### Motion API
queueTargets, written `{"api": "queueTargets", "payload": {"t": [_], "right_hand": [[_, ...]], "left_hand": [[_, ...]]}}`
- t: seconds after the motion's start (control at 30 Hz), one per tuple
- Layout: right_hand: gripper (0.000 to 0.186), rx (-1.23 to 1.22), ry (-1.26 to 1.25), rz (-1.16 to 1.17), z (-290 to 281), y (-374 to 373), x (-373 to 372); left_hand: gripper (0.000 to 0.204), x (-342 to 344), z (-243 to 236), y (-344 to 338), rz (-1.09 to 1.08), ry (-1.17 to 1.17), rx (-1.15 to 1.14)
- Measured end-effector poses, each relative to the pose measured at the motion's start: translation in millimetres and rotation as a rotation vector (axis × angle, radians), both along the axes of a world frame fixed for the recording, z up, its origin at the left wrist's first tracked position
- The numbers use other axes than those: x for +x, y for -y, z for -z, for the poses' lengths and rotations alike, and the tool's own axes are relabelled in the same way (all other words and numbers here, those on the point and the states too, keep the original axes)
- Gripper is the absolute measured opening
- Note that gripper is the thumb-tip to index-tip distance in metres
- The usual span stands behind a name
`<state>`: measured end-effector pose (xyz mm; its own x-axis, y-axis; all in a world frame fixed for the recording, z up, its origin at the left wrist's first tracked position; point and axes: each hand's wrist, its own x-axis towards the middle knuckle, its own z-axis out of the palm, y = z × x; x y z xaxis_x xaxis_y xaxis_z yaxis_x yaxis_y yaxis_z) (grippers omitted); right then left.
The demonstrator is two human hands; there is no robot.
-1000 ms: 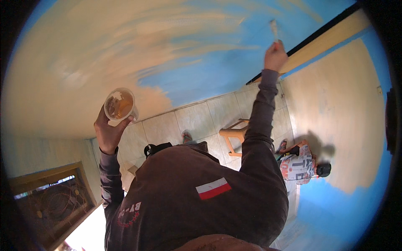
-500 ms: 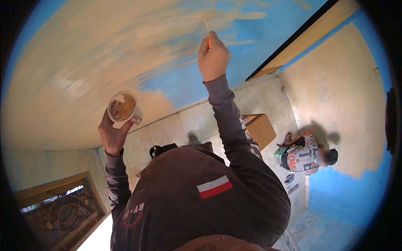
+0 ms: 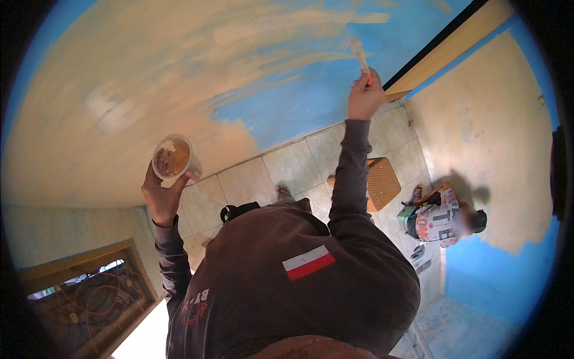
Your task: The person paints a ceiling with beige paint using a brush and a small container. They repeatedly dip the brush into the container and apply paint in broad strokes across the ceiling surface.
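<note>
My left hand (image 3: 162, 194) is closed round a clear plastic tub (image 3: 173, 157), tilted so that its inside, smeared with beige-orange paint, shows. My right hand (image 3: 366, 99), arm stretched out, grips the orange handle of a paintbrush (image 3: 359, 51). The pale bristles lie at or very near the wall (image 3: 287, 99); whether they touch it I cannot tell. Streaky beige paint covers much of that wall's left and upper part. Bright blue shows around the brush and below it, down toward the floor.
A woven-topped stool (image 3: 381, 184) stands on the tiled floor (image 3: 239, 179) right of my right arm. Farther right, a person (image 3: 436, 218) sits by the partly beige, partly blue side wall (image 3: 478, 131). A wood-framed opening (image 3: 89, 293) is at lower left, a dark-edged wooden frame (image 3: 436, 51) at upper right.
My right hand has swept the brush rightward and slightly down along the wall, over a blue area. The left hand holds the tub in nearly the same place.
</note>
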<state>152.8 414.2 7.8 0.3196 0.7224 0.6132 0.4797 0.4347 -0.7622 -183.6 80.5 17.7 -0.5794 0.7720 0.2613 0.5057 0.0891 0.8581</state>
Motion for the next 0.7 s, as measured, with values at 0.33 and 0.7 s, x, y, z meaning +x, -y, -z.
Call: {"api": "queueTargets", "payload": {"t": [0.33, 0.7], "right_hand": [[0.022, 0.005, 0.154, 0.14, 104, -105, -11], [0.022, 0.02, 0.136, -0.25, 47, 78, -148]], "left_hand": [[0.068, -3, 0, 3, 0.005, -0.001, -0.027], [0.067, 1, -16, 4, 0.06, -0.035, -0.071]]}}
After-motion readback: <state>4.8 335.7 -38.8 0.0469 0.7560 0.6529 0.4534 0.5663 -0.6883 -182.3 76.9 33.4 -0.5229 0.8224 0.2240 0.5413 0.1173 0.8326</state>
